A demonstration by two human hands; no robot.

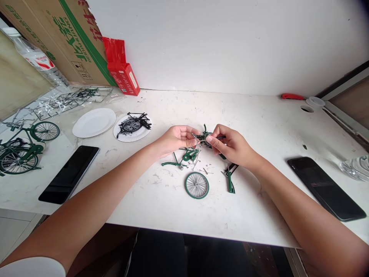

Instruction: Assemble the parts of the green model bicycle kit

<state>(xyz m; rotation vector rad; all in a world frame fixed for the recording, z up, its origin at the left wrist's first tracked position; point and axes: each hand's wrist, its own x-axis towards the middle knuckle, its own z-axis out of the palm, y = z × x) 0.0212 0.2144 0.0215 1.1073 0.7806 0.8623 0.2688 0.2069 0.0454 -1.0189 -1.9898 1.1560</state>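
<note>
My left hand [179,139] is closed in a pinch on a small silvery part [196,138] whose exact kind is too fine to make out. Thumb and finger of my right hand [232,144] press together close by, over dark green model bicycle parts [206,135]; what they pinch is hidden. Just below lie green bicycle frame pieces [188,155] and several tiny metal bits [206,170]. Nearer the table's front edge is a loose model wheel [196,185] with a green rim. A green and black piece [230,181] rests below my right hand.
At left stands a green model bicycle [21,148] beside a phone [69,174]. Two paper plates are behind: a bare one [93,122], and another [135,137] holding black parts. A red box [123,77], bottle [37,57] and carton [66,38] stand farther back. Another phone [325,188] lies right.
</note>
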